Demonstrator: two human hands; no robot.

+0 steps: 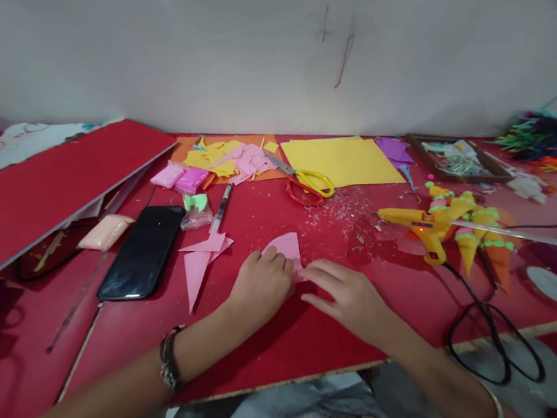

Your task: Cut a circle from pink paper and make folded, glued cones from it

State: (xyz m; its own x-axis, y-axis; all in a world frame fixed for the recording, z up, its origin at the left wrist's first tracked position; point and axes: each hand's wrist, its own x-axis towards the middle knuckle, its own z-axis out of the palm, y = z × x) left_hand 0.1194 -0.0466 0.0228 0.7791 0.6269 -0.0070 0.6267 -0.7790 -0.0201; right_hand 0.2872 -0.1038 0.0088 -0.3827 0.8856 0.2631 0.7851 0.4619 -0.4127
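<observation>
A fan-shaped piece of pink paper (pixel 290 246) lies on the red table, partly hidden by my left hand (pixel 266 277). The fingers of that hand are curled shut on the paper and press it down. My right hand (pixel 343 295) rests at the paper's lower right corner, thumb and fingers apart, with the fingertips close to or touching its edge. To the left of my hands are cut pink paper pieces (pixel 198 275), some long and pointed, overlapping each other. A pen (pixel 221 209) lies just above them.
A black phone (pixel 141 253) lies left. Scissors (pixel 309 185) with red and yellow handles touch yellow sheets (pixel 343 160); paper scraps (pixel 232 159) lie behind. Right are a yellow glue gun (pixel 421 223) with a looped black cord (pixel 497 338), decorated paper cones (pixel 477 233) and a tray (pixel 415 146).
</observation>
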